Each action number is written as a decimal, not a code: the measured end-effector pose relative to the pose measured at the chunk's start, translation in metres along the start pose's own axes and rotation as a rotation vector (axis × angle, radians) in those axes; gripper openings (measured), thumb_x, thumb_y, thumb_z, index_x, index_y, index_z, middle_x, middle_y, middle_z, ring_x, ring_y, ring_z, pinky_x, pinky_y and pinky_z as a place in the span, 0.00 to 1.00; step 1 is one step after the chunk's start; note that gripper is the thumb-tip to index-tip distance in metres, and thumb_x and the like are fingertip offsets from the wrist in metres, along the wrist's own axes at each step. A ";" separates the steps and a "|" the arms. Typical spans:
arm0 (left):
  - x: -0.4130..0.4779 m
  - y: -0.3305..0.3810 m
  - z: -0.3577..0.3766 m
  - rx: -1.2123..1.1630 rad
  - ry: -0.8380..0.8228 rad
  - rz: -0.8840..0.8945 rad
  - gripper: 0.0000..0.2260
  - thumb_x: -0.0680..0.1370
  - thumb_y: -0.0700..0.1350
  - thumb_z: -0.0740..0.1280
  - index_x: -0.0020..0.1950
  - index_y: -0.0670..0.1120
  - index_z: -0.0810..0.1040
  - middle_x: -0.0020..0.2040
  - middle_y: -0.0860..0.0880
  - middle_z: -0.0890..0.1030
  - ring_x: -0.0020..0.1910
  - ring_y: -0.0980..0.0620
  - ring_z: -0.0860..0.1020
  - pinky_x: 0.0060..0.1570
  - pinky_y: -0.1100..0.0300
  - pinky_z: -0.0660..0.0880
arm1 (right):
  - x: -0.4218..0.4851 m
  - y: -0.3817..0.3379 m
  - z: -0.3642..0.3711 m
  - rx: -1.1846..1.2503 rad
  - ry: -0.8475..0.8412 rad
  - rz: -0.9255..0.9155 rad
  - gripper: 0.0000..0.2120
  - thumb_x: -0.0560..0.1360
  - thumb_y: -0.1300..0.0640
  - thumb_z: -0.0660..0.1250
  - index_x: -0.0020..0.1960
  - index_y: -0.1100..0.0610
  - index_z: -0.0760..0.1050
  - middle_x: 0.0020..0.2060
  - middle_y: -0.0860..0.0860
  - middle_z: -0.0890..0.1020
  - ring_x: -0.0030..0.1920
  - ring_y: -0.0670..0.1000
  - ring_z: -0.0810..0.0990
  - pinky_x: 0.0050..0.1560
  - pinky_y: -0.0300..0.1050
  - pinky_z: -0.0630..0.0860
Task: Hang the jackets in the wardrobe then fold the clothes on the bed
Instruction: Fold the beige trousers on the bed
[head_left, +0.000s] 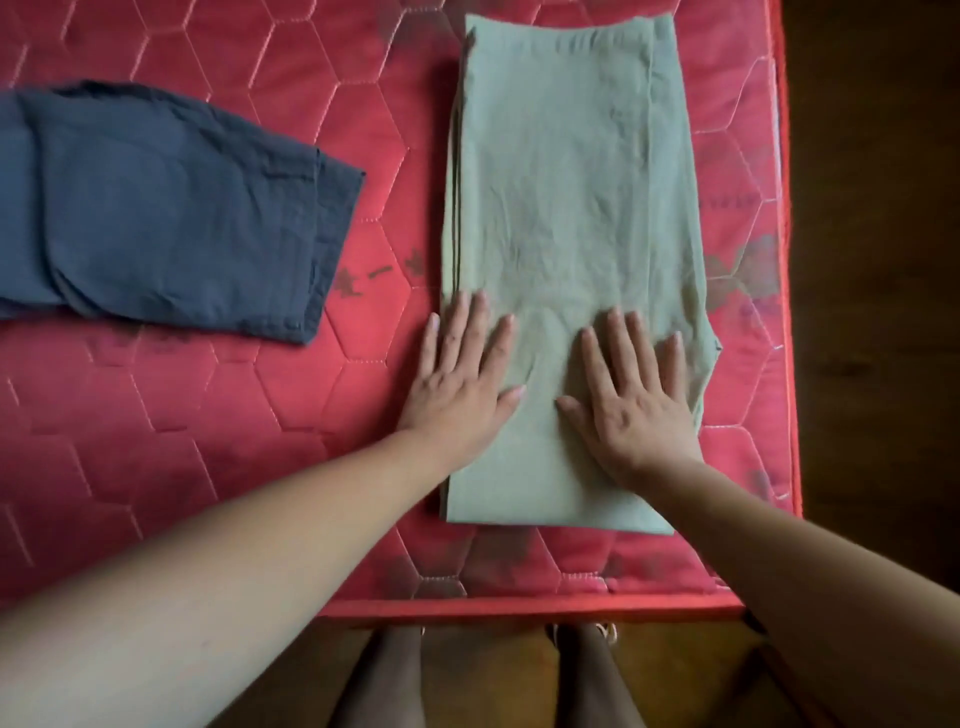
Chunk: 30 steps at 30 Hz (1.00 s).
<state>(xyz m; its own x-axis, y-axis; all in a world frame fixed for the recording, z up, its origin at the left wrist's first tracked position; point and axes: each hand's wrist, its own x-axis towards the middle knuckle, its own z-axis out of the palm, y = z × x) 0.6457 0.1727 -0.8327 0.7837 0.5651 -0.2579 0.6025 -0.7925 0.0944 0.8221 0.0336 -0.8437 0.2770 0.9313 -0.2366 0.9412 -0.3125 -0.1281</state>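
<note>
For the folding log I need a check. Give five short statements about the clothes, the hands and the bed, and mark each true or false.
1. The left hand and the right hand lie flat, fingers straight, on the green garment. True.
2. The blue garment lies to the right of the green garment. False: it lies to its left.
3. The two garments overlap. False: a strip of the red mattress shows between them.
4. The green garment is folded into a long stack of layers. True.
5. The mattress has hexagon quilting. True.
</note>
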 end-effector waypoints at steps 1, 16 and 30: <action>-0.023 0.007 0.006 0.002 -0.006 0.072 0.35 0.79 0.60 0.56 0.82 0.45 0.55 0.82 0.38 0.47 0.81 0.40 0.44 0.77 0.37 0.51 | -0.018 -0.002 0.005 0.003 0.010 -0.069 0.36 0.82 0.35 0.51 0.82 0.57 0.55 0.82 0.57 0.50 0.82 0.59 0.46 0.77 0.70 0.45; -0.072 0.001 0.018 -0.030 -0.029 0.022 0.33 0.81 0.60 0.52 0.83 0.50 0.50 0.82 0.39 0.44 0.81 0.40 0.43 0.79 0.40 0.49 | -0.056 0.021 0.005 -0.052 0.027 -0.061 0.38 0.81 0.31 0.48 0.82 0.53 0.53 0.82 0.57 0.46 0.81 0.59 0.42 0.76 0.73 0.45; -0.043 -0.030 0.004 0.005 -0.242 -0.039 0.36 0.81 0.65 0.44 0.80 0.50 0.31 0.79 0.46 0.27 0.78 0.47 0.29 0.78 0.41 0.39 | -0.039 0.069 -0.013 0.026 -0.225 0.220 0.41 0.79 0.28 0.39 0.81 0.53 0.34 0.80 0.55 0.34 0.79 0.53 0.29 0.77 0.67 0.38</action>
<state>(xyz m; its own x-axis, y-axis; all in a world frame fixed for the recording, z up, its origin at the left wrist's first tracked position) 0.5935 0.1710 -0.8282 0.7006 0.5238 -0.4845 0.6302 -0.7727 0.0758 0.8793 -0.0216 -0.8304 0.4211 0.7770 -0.4679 0.8573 -0.5095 -0.0744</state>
